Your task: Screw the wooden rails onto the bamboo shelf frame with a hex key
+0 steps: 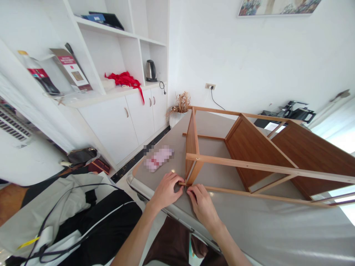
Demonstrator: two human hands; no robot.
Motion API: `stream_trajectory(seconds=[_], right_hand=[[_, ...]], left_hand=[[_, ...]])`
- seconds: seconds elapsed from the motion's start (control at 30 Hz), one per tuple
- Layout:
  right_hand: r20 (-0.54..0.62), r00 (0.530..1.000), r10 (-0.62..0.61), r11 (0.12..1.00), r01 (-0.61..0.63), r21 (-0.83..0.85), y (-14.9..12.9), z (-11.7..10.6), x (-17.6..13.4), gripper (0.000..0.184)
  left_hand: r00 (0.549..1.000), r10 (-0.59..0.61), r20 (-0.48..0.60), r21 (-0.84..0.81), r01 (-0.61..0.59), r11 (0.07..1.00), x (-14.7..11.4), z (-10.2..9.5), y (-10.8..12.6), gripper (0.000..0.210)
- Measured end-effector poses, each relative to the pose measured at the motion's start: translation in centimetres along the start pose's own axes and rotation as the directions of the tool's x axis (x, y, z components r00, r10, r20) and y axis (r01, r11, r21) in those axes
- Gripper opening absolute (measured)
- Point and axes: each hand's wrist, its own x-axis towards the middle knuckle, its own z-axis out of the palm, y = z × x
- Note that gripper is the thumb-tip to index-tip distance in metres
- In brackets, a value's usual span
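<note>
Left hand (165,190) and right hand (202,204) both pinch near corner of wooden frame (191,162) | frame's long axis runs right, far across table (249,225) | left hand marginally nearer corner.

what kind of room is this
Probably a home or small office room in use for furniture assembly: white built-in shelving with cupboards, an electric kettle on the counter, and a wooden shelf frame lying across the grey table.

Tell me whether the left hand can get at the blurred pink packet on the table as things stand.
Probably yes. The left hand rests at the frame corner, and the packet lies just beyond it on bare table, with nothing between them. The right hand sits on the other side.
</note>
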Motion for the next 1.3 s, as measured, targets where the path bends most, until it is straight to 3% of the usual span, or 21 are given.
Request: stream_trajectory(seconds=[0.33,0.6,0.8,1.13,1.3], right_hand=[[-0.043,0.997,0.061,0.998,-0.061,-0.005,-0.2,0.5,-0.2,0.020],[-0.127,0.971,0.200,0.979,-0.195,0.056,-1.1,1.4,-0.7,0.019],[-0.127,0.957,0.260,0.964,-0.250,0.090,-1.1,1.2,-0.7,0.019],[-0.108,0.992,0.069,0.996,-0.074,-0.050,-0.4,-0.2,-1.2,0.023],[-0.117,0.992,0.051,0.993,-0.063,-0.097,-0.5,-0.3,-1.4,0.020]], left_hand=[[1.000,0.014,0.001,0.005,-0.014,1.000,0.0,-0.2,0.0,0.020],[0.999,0.033,0.019,-0.018,-0.032,0.999,-0.1,-0.6,0.3,0.026],[0.999,0.019,0.049,-0.055,-0.016,0.998,-0.2,-0.5,-0.5,0.023],[0.998,0.013,0.062,-0.038,-0.011,0.999,-0.2,-0.3,-0.5,0.026],[0.998,0.013,0.067,-0.035,-0.011,0.999,-0.2,-0.5,-0.3,0.026]])
